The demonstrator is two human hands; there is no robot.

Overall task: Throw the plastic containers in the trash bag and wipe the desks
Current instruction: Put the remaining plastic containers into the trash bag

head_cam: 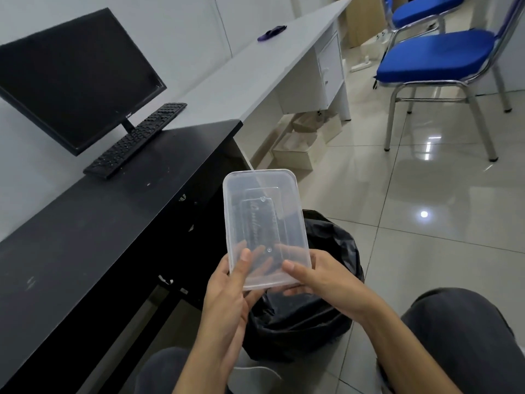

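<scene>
container (264, 223) over trash bag (326, 308), right of desk (99, 223)

At lower centre the black plastic trash bag (298, 331) sits on the glossy tiled floor (426, 217), hemmed on the left by the front of the black table (85, 237) and on the right by the person's grey-trousered knee (468, 336). The clear rectangular plastic container (264, 223), held by the left grip (227, 302) and right grip (321, 277), hangs just above the bag and hides its mouth. The black table's near stretch is bare. A black monitor (71, 81) and black keyboard (136, 140) fill its far end at upper left. Beyond, the pale grey table (255, 69) carries a small purple object (271, 32) near its far end. The floor at right lies open up to the blue-cushioned metal chairs (434, 58).
</scene>
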